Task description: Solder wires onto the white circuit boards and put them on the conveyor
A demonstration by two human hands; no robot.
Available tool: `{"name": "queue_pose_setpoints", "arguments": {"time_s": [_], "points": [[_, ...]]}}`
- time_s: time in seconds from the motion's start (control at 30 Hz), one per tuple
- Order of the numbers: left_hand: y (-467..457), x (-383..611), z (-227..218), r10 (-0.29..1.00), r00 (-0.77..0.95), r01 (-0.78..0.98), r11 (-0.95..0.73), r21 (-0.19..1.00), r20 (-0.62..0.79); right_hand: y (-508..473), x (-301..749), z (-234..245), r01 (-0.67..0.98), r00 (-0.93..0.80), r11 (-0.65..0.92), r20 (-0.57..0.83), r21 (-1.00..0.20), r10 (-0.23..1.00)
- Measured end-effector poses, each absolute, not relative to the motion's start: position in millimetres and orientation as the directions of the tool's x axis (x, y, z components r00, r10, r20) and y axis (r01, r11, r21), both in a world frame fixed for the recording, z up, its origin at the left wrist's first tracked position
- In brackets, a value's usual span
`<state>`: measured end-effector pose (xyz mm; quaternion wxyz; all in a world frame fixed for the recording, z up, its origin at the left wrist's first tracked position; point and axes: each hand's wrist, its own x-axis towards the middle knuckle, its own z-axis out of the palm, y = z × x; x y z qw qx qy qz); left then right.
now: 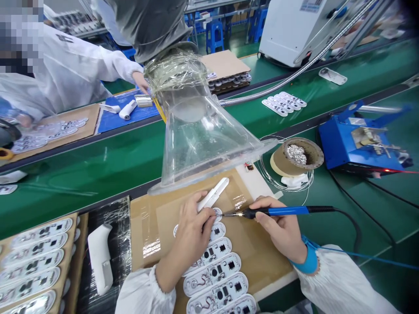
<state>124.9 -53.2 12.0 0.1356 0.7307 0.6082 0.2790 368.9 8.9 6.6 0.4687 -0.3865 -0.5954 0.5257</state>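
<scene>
My right hand (281,229) grips a soldering iron (288,211) with a blue handle, its tip pointing left. The tip meets the end of the topmost white oval circuit board (216,214), most of which my left hand (193,235) covers. That hand is closed around a slim white plastic housing (216,192), which slants up and right from the fingers. Its thumb and forefinger lie close to the iron's tip. Below, several similar boards (214,274) form an overlapping column on brown cardboard (262,253). A blue wrist band (307,257) circles my right wrist.
A clear fume hood (199,135) hangs over the cardboard's far edge. Right of it stand a cardboard spool (278,161) holding metal shavings and a blue soldering stand (356,144). At left lie a white gun-shaped casing (100,257) and stacked boards (32,261). A co-worker (75,61) sits opposite.
</scene>
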Motion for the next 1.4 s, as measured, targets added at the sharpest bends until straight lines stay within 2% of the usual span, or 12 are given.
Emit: {"name": "queue_pose_setpoints", "arguments": {"time_s": [0.37, 0.9, 1.17, 1.27, 1.4], "points": [[-47, 129, 26, 0.955, 0.199, 0.874, -0.275, 0.400, 0.221, 7, 367, 6, -0.025, -0.275, 0.147, 0.148, -0.989, 0.950], [-47, 131, 28, 0.963, 0.198, 0.856, -0.262, 0.445, 0.185, 9, 369, 3, -0.024, -0.271, 0.165, 0.166, -0.986, 0.948], [-50, 129, 25, 0.966, 0.178, 0.873, -0.242, 0.424, 0.186, 11, 373, 1, -0.050, -0.141, 0.210, 0.215, -0.976, 0.966], [-52, 128, 28, 0.973, 0.167, 0.881, -0.220, 0.419, 0.160, 11, 377, -8, -0.043, -0.093, 0.176, 0.179, -0.984, 0.979], [-54, 120, 41, 0.973, 0.203, 0.873, -0.230, 0.430, 0.108, 13, 382, -20, -0.127, -0.034, 0.061, 0.066, -0.990, 0.997]]}}
